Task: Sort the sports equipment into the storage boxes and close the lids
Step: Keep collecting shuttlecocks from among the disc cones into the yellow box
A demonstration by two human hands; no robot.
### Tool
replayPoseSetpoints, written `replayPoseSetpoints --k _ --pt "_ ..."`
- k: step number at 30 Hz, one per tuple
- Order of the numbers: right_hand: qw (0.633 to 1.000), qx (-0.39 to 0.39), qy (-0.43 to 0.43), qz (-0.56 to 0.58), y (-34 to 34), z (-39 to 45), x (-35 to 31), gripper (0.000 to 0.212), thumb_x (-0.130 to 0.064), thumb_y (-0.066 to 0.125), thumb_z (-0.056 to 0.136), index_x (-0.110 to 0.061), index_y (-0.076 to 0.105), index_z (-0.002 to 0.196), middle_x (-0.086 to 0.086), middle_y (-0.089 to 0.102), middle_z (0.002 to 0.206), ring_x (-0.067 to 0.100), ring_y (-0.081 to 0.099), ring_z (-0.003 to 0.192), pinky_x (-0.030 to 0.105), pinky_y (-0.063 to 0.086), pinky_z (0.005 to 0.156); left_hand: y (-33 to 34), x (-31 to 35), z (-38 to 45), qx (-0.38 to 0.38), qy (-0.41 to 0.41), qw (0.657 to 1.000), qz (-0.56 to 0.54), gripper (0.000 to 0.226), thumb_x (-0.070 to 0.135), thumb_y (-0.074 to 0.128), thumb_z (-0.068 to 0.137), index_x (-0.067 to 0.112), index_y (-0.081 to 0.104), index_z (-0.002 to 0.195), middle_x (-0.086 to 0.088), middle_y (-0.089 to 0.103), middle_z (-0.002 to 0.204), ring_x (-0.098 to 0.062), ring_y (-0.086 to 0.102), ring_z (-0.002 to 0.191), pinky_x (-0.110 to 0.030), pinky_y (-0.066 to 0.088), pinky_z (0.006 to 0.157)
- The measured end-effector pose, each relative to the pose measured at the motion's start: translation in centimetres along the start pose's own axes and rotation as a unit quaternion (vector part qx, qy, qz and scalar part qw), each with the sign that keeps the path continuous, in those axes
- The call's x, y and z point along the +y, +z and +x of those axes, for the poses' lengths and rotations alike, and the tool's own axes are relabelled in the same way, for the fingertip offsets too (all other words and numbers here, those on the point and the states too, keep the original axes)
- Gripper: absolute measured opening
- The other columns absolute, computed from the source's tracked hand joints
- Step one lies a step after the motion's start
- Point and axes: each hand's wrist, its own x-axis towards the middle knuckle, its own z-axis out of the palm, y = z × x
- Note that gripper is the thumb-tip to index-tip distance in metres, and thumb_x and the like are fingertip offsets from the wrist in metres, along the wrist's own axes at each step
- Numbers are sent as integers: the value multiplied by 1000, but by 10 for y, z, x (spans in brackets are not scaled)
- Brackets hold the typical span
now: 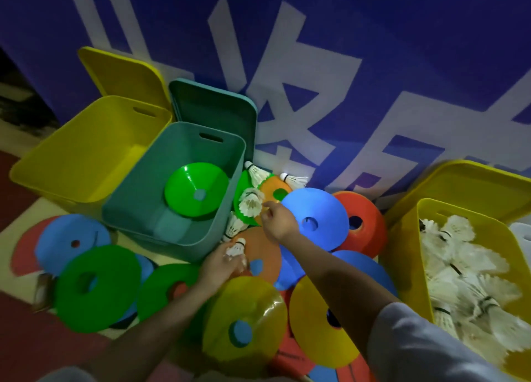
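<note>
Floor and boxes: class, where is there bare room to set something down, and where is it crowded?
Bare room: inside the left yellow box, and the teal box floor around its one green cone. Crowded: the floor between the teal box and the right yellow box, covered with cones, shuttlecocks and both hands.

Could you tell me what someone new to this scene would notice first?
Bright disc cones litter the floor, a blue disc cone topping the middle pile. The left hand holds a shuttlecock while the right hand reaches for another beside the teal box, which holds one green cone. On the right, a yellow box brims with shuttlecocks.
</note>
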Motion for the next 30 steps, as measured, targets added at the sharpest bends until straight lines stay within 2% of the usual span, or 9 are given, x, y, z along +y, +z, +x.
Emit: replayPoseSetpoints --k 5,7,9,13,18,20,25,28,30 --pt "995 34 86 34 27 46 -23 48 -39 39 101 -12 43 141 20 51 135 37 47 124 42 40 97 3 2 2 22 -19 985 -170 24 10 59 93 16 57 117 8 63 98 -8 60 91 -4 43 71" --pt "991 28 130 23 35 61 -32 57 -50 38 98 -10 45 139 21 51 135 38 47 124 43 38 100 4 0 4 29 -24 979 -199 28 12 57 94 12 57 122 0 63 110 -14 58 103 -7 43 79" --pt "988 25 153 -23 40 70 -39 63 -57 38 95 -6 48 133 21 55 129 38 51 119 43 41 95 6 -3 7 35 -51 972 -226 34 16 55 95 11 55 129 -3 59 122 -19 55 114 -22 42 91" --pt "976 14 182 -118 47 77 -47 63 -55 46 92 -8 41 134 18 54 128 35 52 117 40 44 90 12 -6 14 53 -87 958 -267 37 20 53 97 12 51 132 -5 55 131 -23 52 119 -32 41 101" --pt "984 3 142 -107 44 75 -30 70 -51 58 87 -11 33 139 16 59 119 34 57 108 39 49 84 15 -11 17 38 -76 950 -301 33 28 59 91 23 54 123 -5 60 121 -16 60 101 -22 47 80" --pt "990 4 116 -76 35 70 -20 80 -44 62 86 -11 22 148 15 60 121 34 59 105 38 49 83 15 -14 15 33 -69 948 -308 43 34 60 85 22 54 126 -4 60 123 -17 60 107 -27 48 88" --pt "994 1 19 -105 15 41 3 92 -39 64 84 -19 7 154 16 51 133 37 52 112 40 48 85 15 -8 15 58 -64 957 -275 34 18 53 97 14 53 130 -7 54 132 -19 52 116 -28 41 96" --pt "992 7 6 -127 3 25 12 88 -40 64 84 -21 13 153 16 52 127 35 53 108 38 49 80 14 -1 11 36 -46 960 -275 36 29 57 94 20 52 129 -7 55 131 -21 53 116 -40 45 100" --pt "993 24 6 -113 -3 16 12 82 -40 65 83 -19 24 151 16 53 126 34 56 106 37 50 78 13 5 6 37 -28 961 -273 34 25 53 97 17 51 130 -4 56 125 -15 55 109 -28 47 90"
